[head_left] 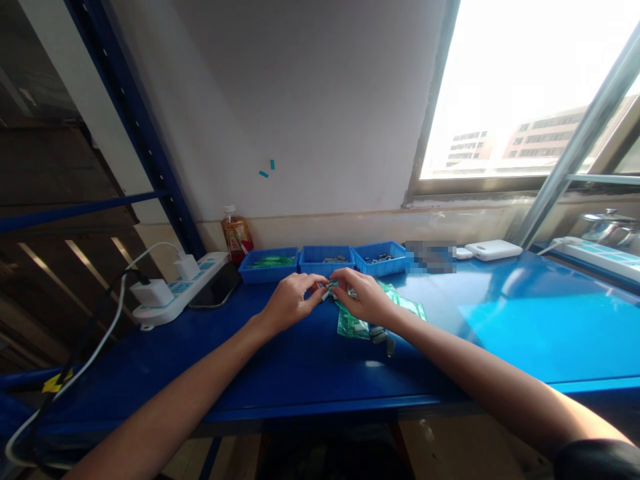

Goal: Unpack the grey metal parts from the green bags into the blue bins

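Observation:
Over the middle of the blue table my left hand (294, 298) and my right hand (364, 295) meet, both with fingers pinched. Between the fingertips is a small silvery part (325, 294) with a bit of green; its exact kind is too small to tell. Green plastic bags (354, 325) lie under and beside my right hand, partly hidden by it. Several loose grey metal pieces (379, 335) rest by the bags, close to my right wrist.
Three blue bins stand along the wall: the left bin (270, 275) holds green packets, the middle bin (326, 268) and right bin (383, 267) small metal parts. Left are a phone (216, 288), a power strip (187, 287) and a bottle (237, 235). A white box (494, 250) sits right.

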Action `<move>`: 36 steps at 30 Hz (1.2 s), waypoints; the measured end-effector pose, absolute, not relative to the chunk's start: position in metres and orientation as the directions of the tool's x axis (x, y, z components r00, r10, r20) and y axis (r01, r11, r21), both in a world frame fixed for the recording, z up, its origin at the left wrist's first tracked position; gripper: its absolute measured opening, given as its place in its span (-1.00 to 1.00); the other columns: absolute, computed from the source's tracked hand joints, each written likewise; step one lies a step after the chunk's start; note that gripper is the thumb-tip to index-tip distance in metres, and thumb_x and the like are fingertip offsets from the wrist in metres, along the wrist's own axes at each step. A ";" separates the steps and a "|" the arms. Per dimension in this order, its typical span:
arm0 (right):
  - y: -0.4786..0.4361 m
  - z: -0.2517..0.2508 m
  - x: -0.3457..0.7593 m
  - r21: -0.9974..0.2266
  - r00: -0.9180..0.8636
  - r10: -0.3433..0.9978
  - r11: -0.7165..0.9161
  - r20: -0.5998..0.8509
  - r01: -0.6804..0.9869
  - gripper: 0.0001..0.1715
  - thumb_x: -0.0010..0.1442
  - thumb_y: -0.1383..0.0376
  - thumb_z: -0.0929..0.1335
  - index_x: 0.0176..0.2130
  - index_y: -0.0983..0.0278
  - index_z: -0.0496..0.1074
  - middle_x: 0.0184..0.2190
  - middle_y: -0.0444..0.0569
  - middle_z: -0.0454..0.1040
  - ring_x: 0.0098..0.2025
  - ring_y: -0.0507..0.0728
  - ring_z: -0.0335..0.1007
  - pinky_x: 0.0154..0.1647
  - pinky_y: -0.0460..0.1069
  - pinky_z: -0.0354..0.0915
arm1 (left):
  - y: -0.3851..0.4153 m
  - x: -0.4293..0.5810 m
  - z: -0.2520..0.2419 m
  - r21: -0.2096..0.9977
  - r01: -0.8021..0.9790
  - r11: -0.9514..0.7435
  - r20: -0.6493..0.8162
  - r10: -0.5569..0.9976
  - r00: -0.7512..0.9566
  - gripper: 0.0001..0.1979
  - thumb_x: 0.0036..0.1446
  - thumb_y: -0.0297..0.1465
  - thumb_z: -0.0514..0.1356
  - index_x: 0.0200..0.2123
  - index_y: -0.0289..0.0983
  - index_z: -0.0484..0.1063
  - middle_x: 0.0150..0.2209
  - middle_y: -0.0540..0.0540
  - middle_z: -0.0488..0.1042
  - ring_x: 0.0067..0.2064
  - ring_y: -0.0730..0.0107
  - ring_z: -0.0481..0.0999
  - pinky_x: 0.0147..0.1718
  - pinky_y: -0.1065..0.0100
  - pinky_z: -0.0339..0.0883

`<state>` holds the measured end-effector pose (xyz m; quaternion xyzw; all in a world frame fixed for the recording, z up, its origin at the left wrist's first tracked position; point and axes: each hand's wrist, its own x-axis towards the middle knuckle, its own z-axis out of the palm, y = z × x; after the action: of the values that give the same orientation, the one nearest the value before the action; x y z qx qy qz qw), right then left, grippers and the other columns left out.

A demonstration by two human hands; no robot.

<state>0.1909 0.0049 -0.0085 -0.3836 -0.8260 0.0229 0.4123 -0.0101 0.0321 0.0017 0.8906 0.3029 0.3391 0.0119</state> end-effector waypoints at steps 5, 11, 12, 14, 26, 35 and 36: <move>0.005 -0.008 0.191 -0.339 -0.403 0.629 0.734 0.665 0.588 -0.88 0.26 0.32 0.25 -0.18 0.23 0.33 -0.34 -0.06 0.46 -0.36 0.05 0.39 -0.35 -0.08 0.26 | 0.031 -0.010 0.001 0.286 0.493 -0.821 0.580 0.559 0.593 -0.78 0.22 -0.29 0.12 -0.15 -0.24 0.46 -0.39 -0.03 0.54 -0.34 0.36 0.51 -0.28 0.37 0.30; 0.007 -0.010 0.191 -0.326 -0.383 0.617 0.733 0.687 0.597 -0.89 0.27 0.29 0.26 -0.20 0.24 0.35 -0.35 -0.05 0.46 -0.35 0.05 0.39 -0.34 -0.08 0.27 | 0.030 -0.010 0.003 0.285 0.511 -0.811 0.561 0.573 0.597 -0.79 0.21 -0.31 0.12 -0.12 -0.22 0.43 -0.38 -0.02 0.53 -0.32 0.36 0.51 -0.26 0.36 0.31; 0.007 -0.010 0.191 -0.322 -0.380 0.617 0.731 0.690 0.602 -0.89 0.27 0.28 0.26 -0.21 0.24 0.35 -0.35 -0.05 0.46 -0.34 0.06 0.39 -0.32 -0.07 0.27 | 0.029 -0.010 0.003 0.280 0.511 -0.813 0.563 0.570 0.598 -0.79 0.20 -0.31 0.13 -0.11 -0.22 0.42 -0.39 -0.01 0.53 -0.32 0.36 0.51 -0.26 0.36 0.30; 0.007 -0.011 0.190 -0.315 -0.378 0.616 0.728 0.691 0.609 -0.88 0.28 0.28 0.25 -0.21 0.24 0.36 -0.35 -0.04 0.47 -0.33 0.06 0.40 -0.30 -0.07 0.28 | 0.029 -0.011 0.003 0.271 0.509 -0.817 0.577 0.561 0.593 -0.78 0.19 -0.32 0.15 -0.10 -0.21 0.39 -0.40 0.01 0.52 -0.32 0.37 0.51 -0.25 0.36 0.30; 0.005 -0.010 0.190 -0.345 -0.370 0.638 0.717 0.676 0.606 -0.85 0.25 0.25 0.29 -0.17 0.24 0.36 -0.38 -0.07 0.47 -0.37 0.05 0.41 -0.35 -0.08 0.28 | 0.029 -0.010 0.003 0.215 0.516 -0.829 0.629 0.522 0.576 -0.83 0.19 -0.32 0.13 -0.18 -0.25 0.41 -0.41 -0.02 0.51 -0.34 0.37 0.50 -0.29 0.36 0.30; 0.003 -0.007 0.190 -0.324 -0.369 0.613 0.731 0.699 0.601 -0.91 0.24 0.28 0.27 -0.21 0.22 0.34 -0.40 -0.08 0.44 -0.41 0.03 0.37 -0.40 -0.09 0.26 | 0.029 -0.010 0.005 0.249 0.505 -0.826 0.625 0.536 0.568 -0.81 0.21 -0.31 0.11 -0.17 -0.25 0.42 -0.41 -0.03 0.52 -0.35 0.37 0.50 -0.27 0.37 0.32; 0.003 -0.006 0.190 -0.325 -0.371 0.613 0.732 0.698 0.598 -0.91 0.25 0.28 0.27 -0.22 0.22 0.34 -0.40 -0.08 0.44 -0.40 0.04 0.37 -0.39 -0.09 0.26 | 0.029 -0.010 0.005 0.254 0.499 -0.829 0.621 0.535 0.573 -0.81 0.21 -0.31 0.10 -0.17 -0.25 0.42 -0.41 -0.03 0.52 -0.35 0.37 0.50 -0.27 0.37 0.32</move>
<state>0.1898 0.0029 -0.0063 -0.3656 -0.8278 0.0084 0.4253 -0.0096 0.0288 0.0047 0.8864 0.2915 0.3586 0.0253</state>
